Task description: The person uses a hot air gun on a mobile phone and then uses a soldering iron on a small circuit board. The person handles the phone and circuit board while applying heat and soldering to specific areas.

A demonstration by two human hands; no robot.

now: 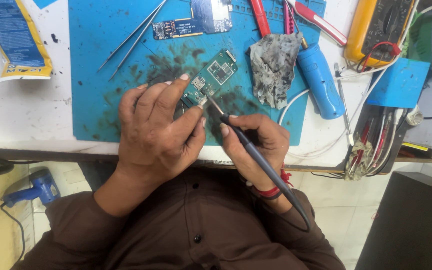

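At the far left of the bench lies a tube (pixel 18 37), blue and yellow, on the white top. Next comes your blue mat (pixel 101 60), smeared with dark stains, with tweezers (pixel 131 37) lying slantwise across its upper part and a second board (pixel 196 20) above the middle.

Your left hand (pixel 153 132) sits on the mat's near edge — fingers closed on the lower end of the green board (pixel 211 77), thumb on one side, forefinger along the other. The board lies tilted, its far end pointing up and to the right.

Your right hand (pixel 256 142) is clamped on the iron (pixel 256 155), a dark grey handle held like a pen; its thin metal tip touches the board's lower corner, just beside your left thumb. The cord runs back over your wrist.

Right of the board lies a dirty rag (pixel 273 65), touching a blue tool (pixel 318 82). Red-handled tools (pixel 321 22) lie above it. Farther right stands a yellow meter (pixel 381 27) with leads, then a blue pad (pixel 398 82) — below it, a tray (pixel 376 145) of probes.
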